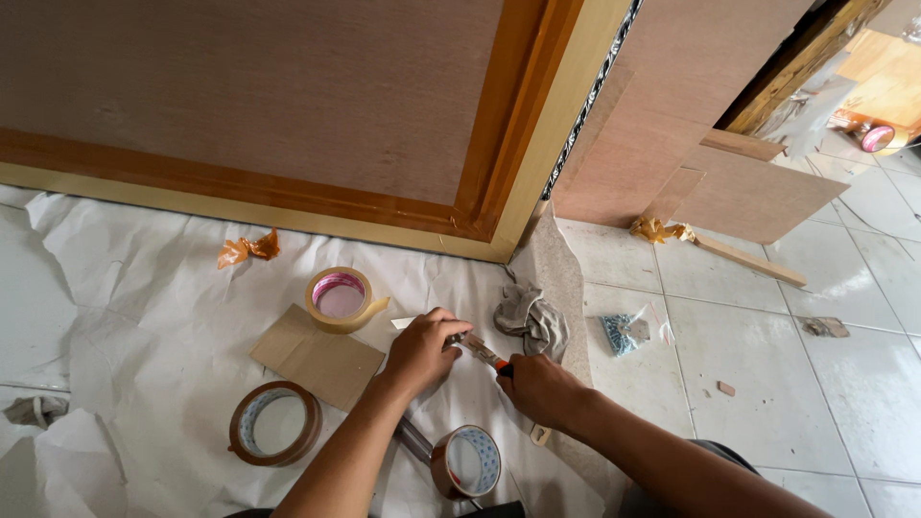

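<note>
My left hand [422, 350] is closed around the front end of a small tool [477, 349] with a metal tip and an orange handle. My right hand [539, 388] grips the handle end of the same tool, low over white paper sheeting [144, 288] on the floor. A piece of brown cardboard [317, 363] lies just left of my left hand. A roll of tan masking tape [340, 298] rests beyond the cardboard. Two rolls of brown packing tape lie nearer me: one roll [274, 423] at the left, another roll [466, 461] under my forearms.
A large wooden panel with orange and yellow trim [288, 105] leans at the back. Plywood boards [748, 192] and a wooden strip [748, 257] stand at the right. A grey rag [531, 318], a bag of screws [624, 333] and crumpled tape [247, 249] lie on the floor.
</note>
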